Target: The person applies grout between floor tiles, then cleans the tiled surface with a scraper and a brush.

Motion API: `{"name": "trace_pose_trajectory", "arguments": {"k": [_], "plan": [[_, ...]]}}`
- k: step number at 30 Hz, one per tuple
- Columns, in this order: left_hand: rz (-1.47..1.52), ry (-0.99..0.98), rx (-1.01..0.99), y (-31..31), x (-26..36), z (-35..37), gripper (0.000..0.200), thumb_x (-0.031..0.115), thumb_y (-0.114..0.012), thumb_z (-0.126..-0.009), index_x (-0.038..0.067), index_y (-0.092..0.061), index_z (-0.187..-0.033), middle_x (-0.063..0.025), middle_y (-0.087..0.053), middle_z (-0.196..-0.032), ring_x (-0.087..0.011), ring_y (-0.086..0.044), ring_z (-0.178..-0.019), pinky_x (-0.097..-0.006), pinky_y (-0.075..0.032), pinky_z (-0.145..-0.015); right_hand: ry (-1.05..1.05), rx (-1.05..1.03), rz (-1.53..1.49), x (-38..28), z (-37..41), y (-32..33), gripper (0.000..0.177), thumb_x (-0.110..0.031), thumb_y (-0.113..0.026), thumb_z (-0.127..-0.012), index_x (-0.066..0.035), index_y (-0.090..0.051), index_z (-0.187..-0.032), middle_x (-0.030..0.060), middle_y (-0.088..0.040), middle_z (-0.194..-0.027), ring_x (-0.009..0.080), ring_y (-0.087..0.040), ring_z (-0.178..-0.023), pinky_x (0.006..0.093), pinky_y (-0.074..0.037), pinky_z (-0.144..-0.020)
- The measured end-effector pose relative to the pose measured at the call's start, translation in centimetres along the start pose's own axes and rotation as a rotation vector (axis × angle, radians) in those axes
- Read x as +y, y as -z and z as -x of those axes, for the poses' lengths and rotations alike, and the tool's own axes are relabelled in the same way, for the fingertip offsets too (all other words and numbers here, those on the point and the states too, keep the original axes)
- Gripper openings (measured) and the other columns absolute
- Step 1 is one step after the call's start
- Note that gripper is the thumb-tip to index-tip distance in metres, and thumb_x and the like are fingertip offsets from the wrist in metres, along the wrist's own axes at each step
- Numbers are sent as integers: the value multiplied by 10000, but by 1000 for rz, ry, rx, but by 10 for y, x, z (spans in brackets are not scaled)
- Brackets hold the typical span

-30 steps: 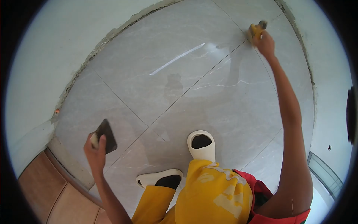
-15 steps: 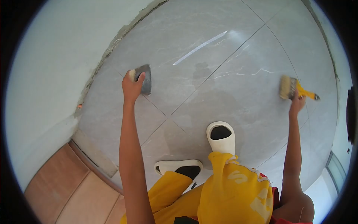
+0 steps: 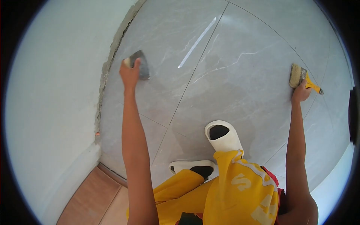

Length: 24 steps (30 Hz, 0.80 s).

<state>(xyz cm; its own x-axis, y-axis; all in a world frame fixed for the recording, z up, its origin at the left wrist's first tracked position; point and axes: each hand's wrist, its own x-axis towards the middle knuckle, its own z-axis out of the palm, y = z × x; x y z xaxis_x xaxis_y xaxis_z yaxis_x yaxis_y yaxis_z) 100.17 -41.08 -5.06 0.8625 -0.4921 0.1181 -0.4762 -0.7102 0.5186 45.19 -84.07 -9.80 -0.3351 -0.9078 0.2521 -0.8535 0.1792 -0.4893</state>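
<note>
My left hand [image 3: 129,73] grips a putty knife [image 3: 141,69] with a wide grey blade and a pale handle, held over the tiles close to the left wall. Far to the right, my right hand [image 3: 301,93] is wrapped round a wide paintbrush [image 3: 297,75] with pale bristles, a dirty metal band and a yellow handle that points right. Both tools are above the grey marbled tile floor [image 3: 225,90]. The left thumb lies across the putty knife's blade.
A white wall [image 3: 56,75] runs down the left, with a rough gap [image 3: 108,67] along its foot. Reddish-brown tiles [image 3: 90,197] lie at lower left. White slides [image 3: 228,138] are on my feet. Thin joint lines cross the floor, and a bright light streak [image 3: 197,43] shows on it.
The view has turned and shifted, so the wall and joint lines sit differently. Both hands appear slightly farther up in the view, still holding the putty knife and the paintbrush.
</note>
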Motion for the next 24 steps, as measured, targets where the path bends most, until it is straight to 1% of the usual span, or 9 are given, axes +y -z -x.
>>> {"name": "trace_pose_trajectory", "arguments": {"k": [4, 5, 7, 9, 13, 16, 18, 20, 24], "plan": [[46, 53, 66, -1, -16, -4, 355, 304, -745, -781, -22, -639, -874, -164, -670, -813, -280, -651, -759, -367, -493, -679, -20, -17, 36, -9, 3, 2, 550, -487, -578, -779, 36, -608, -946, 200, -651, -951, 376, -600, -914, 452, -436, -810], [32, 76, -11, -11, 8, 3, 357, 306, -737, -786, -22, -644, -893, -163, -672, -823, -274, -650, -762, -372, -494, -682, -12, -22, 62, -7, 1, 0, 552, -490, -577, -779, 34, -607, -949, 196, -652, -953, 375, -601, -914, 452, -434, -811], [-31, -171, -181, -35, 62, 20, 372, 332, -720, -792, -7, -604, -892, -193, -654, -799, -346, -637, -731, -391, -490, -672, -9, -23, 74, -4, -1, -2, 560, -503, -565, -783, 30, -607, -950, 195, -653, -957, 375, -601, -916, 457, -432, -814], [37, -131, -458, -35, 114, 29, 388, 332, -726, -781, -11, -579, -887, -212, -632, -782, -386, -633, -743, -405, -484, -653, 0, -32, 69, -8, 0, 2, 568, -515, -554, -788, 25, -607, -956, 195, -653, -965, 379, -600, -921, 462, -430, -819], [58, -102, -88, -41, 67, -23, 395, 343, -736, -775, -15, -595, -864, -195, -645, -780, -362, -643, -744, -400, -490, -640, 26, -24, 84, -1, -3, -6, 583, -530, -535, -799, 19, -607, -981, 200, -653, -986, 390, -597, -939, 466, -428, -835], [74, -10, -204, -50, 75, -20, 418, 369, -708, -778, -13, -612, -916, -222, -661, -812, -395, -649, -792, -453, -509, -685, 36, -20, 113, 2, 1, -2, 589, -533, -529, -805, 19, -605, -999, 208, -652, -998, 395, -596, -950, 469, -427, -839], [-8, -290, -356, -66, 112, 15, 369, 348, -702, -785, 12, -595, -891, -224, -653, -799, -405, -639, -785, -454, -502, -675, 47, -22, 92, -7, 4, 0, 589, -532, -526, -809, 18, -603, -1005, 213, -651, -1003, 397, -596, -953, 469, -427, -840], [79, -225, -504, -53, 141, 27, 335, 327, -696, -790, 24, -587, -884, -228, -646, -788, -415, -628, -763, -455, -494, -661, 64, -18, 74, -9, 5, 2, 585, -531, -520, -814, 16, -602, -1006, 216, -650, -1006, 398, -596, -953, 467, -426, -843], [143, -129, -408, -54, 143, 38, 311, 295, -697, -784, 25, -576, -880, -218, -643, -765, -419, -620, -732, -457, -484, -642, 66, -4, 110, 1, 2, -1, 577, -531, -511, -819, 11, -601, -997, 211, -650, -999, 398, -595, -952, 475, -408, -853]]}}
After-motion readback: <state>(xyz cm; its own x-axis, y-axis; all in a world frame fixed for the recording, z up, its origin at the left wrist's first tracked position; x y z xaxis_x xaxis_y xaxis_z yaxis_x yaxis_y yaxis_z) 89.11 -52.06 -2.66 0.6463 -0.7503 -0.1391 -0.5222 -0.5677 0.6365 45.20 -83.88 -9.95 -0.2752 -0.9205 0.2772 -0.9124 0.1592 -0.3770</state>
